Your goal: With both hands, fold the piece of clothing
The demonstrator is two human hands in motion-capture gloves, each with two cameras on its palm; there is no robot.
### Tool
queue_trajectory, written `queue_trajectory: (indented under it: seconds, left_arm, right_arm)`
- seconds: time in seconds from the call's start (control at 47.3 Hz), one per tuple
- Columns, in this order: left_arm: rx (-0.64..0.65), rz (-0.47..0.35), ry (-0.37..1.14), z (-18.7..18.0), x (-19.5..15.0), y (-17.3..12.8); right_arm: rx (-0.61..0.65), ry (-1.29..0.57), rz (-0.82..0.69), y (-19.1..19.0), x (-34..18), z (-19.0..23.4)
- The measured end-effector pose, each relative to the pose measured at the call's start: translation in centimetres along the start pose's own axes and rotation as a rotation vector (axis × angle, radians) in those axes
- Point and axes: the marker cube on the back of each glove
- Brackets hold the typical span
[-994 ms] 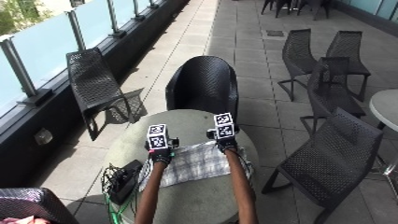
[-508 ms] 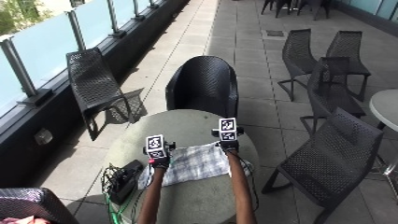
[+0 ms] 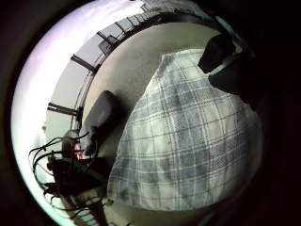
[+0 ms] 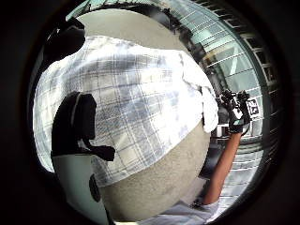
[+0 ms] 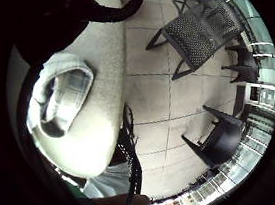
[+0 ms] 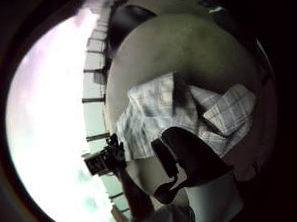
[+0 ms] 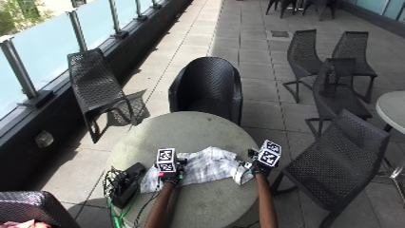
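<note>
Outside view: the left hand (image 7: 169, 175) rests low over the near left part of the shirt (image 7: 206, 166), and the right hand (image 7: 261, 165) hangs at the shirt's right end, by the table's (image 7: 183, 133) right rim. Whether either hand's fingers are curled round cloth cannot be told from any view; dark fingers (image 4: 75, 124) lie against the plaid in the left thumb side palm view, and a dark shape fills part of the right thumb side palm view over the cloth. The shirt, white with a grey-blue check, lies crumpled and spread between the two hands, on the near half of the round grey table. The right thumb side palm view shows it (image 6: 164, 115) with flaps turned over one another. Left of the left hand, at the table's edge, sits a black box (image 7: 128, 179) with cables. Beyond the hands, across the table, stands a black woven armchair (image 7: 206, 88). Further left a black bench (image 7: 95, 88) stands by the glass railing (image 7: 44, 42), and more black chairs (image 7: 329, 71) stand to the far right.
</note>
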Motion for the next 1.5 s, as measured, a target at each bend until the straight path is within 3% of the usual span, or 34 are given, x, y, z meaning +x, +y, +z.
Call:
queue_trajectory:
  seconds: [0.296,0.55,0.677,0.74,0.782,0.867,0.93,0.994,1.057,1.142,1.269,1.332,1.438,1.501]
  left_arm:
    - [-0.112,0.014,-0.022,2.9,0.2,0.5]
    - [-0.108,0.013,0.014,3.1,0.3,0.4]
    - [-0.015,0.048,0.087,1.6,0.8,0.4]
    - [0.123,0.119,0.198,-0.8,1.9,0.0]
    - [0.16,0.103,0.199,-2.5,1.8,0.2]
    - [0.102,0.027,0.176,-3.4,0.3,0.0]
    - [0.041,0.027,0.251,-2.3,-0.5,-1.0]
    - [0.059,0.028,0.312,-4.3,-0.9,-0.4]
    - [0.113,0.024,0.349,-6.8,-1.5,0.5]
    - [0.174,0.01,0.367,-9.2,-2.7,1.7]
    - [0.211,-0.014,0.36,-10.9,-4.2,3.3]
    - [0.24,-0.029,0.361,-11.3,-4.7,3.7]
    - [0.294,-0.073,0.332,-11.1,-5.9,4.0]
    - [0.293,-0.089,0.335,-10.8,-6.6,4.1]
  right_arm:
    - [-0.092,0.04,-0.037,-0.1,0.5,4.1]
    - [0.181,0.17,-0.019,-0.1,-0.5,5.0]
    - [0.26,0.204,-0.007,0.0,-1.1,3.9]
    - [0.261,0.134,-0.016,0.2,-2.3,2.7]
    - [0.237,0.055,-0.014,0.5,-3.2,1.8]
    - [0.168,-0.237,-0.045,0.5,-6.0,0.0]
    - [0.145,-0.516,-0.21,0.7,-9.4,-1.5]
    - [0.128,-0.692,-0.361,1.4,-12.6,-2.3]
    - [0.056,-0.791,-0.397,2.7,-15.7,-2.2]
    - [0.0,-0.787,-0.377,4.7,-19.8,-0.9]
    - [0.078,-0.746,-0.556,6.9,-26.0,1.6]
    - [0.139,-0.701,-0.575,7.3,-28.0,3.0]
    - [-0.012,-0.608,-0.572,10.9,-31.5,6.3]
    - [0.019,-0.497,-0.54,11.5,-32.7,8.0]
